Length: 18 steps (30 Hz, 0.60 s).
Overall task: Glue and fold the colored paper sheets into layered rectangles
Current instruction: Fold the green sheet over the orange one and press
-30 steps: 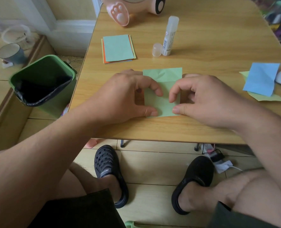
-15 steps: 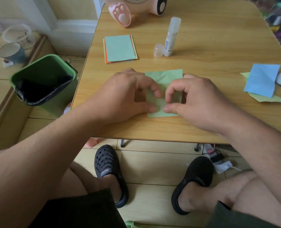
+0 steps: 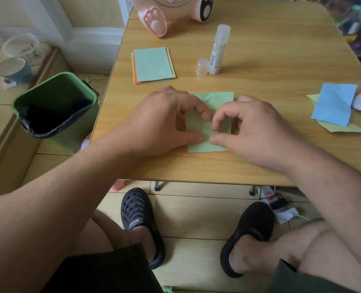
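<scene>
In the head view, a light green folded paper sheet (image 3: pixel 212 132) lies flat in the middle of the wooden tabletop (image 3: pixel 259 64). The left hand (image 3: pixel 164 123) and the right hand (image 3: pixel 251 127) both rest on it, with curled fingers and thumb tips pressing down on the paper, almost touching each other. Higher up stands a white glue stick (image 3: pixel 218 49) beside its clear cap (image 3: pixel 202 66). A stack of colored paper sheets (image 3: pixel 153 64) lies at upper left. Blue and yellow folded papers (image 3: pixel 333 106) lie at right.

1. Your forearms are bare, with no sleeves, and your left hand (image 3: pixel 166 121) and right hand (image 3: pixel 253 132) carry no gloves.
2. You wear dark shorts (image 3: pixel 103 269).
3. Under the table (image 3: pixel 259 66), your feet wear black perforated clogs (image 3: pixel 137 210).
</scene>
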{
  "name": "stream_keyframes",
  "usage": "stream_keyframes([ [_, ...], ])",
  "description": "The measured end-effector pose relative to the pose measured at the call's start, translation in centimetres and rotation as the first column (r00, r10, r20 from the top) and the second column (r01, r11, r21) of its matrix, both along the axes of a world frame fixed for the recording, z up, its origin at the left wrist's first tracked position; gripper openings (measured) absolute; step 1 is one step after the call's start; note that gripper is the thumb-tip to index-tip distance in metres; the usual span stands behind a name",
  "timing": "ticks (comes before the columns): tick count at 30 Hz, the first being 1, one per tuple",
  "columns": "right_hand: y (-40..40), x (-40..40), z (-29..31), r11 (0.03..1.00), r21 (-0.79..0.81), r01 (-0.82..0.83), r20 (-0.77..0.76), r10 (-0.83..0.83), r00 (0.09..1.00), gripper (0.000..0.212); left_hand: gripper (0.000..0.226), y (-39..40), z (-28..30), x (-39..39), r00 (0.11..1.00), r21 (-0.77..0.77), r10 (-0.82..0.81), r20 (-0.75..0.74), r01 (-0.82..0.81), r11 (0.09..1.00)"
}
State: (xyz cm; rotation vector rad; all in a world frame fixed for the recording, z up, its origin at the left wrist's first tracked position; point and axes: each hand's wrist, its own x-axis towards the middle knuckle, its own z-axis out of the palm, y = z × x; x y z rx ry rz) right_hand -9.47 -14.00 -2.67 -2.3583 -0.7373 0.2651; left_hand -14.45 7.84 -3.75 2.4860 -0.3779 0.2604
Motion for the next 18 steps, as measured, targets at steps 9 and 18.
stream_keyframes([
  [9,-0.1,0.1,-0.1,1.000,0.001,-0.015,0.052,0.015,0.999,0.018,0.046,0.2,0.3,-0.1,0.999,-0.025,0.023,-0.042,-0.024,0.999],
  [18,-0.4,0.5,-0.3,0.999,0.015,-0.031,0.046,0.031,0.998,0.020,0.048,1.4,0.8,-0.1,0.998,0.015,0.041,-0.047,-0.040,0.999],
])
